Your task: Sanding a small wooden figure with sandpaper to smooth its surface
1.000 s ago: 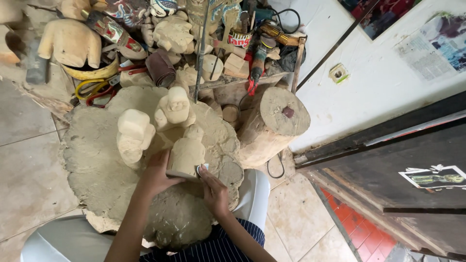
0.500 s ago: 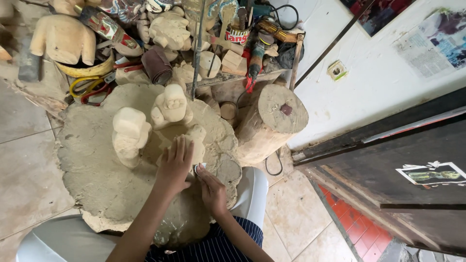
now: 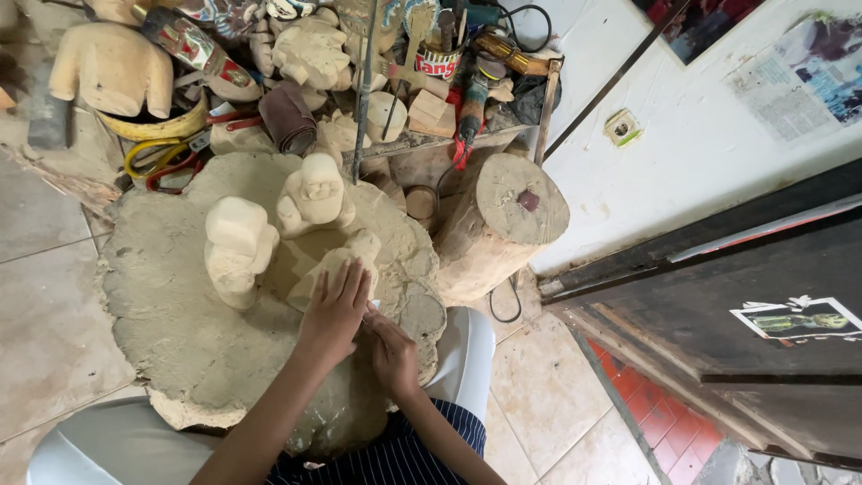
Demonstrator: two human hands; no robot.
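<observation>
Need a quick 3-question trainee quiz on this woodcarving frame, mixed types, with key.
1. True or false: the left hand lies flat on a pale wooden carving.
2. How many other pale carved figures stand on the big slab? A) two B) five
3. What stands right of the slab, by the wall?

Key: 1 true. 2 A: a taller figure and a rounder figure. 3 a cut log stump. The right hand is beside the left.

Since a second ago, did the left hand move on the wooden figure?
Yes. The left hand has slid up the small wooden figure, from gripping its left side to lying flat over it, fingers toward the carved figure on the slab.
</observation>
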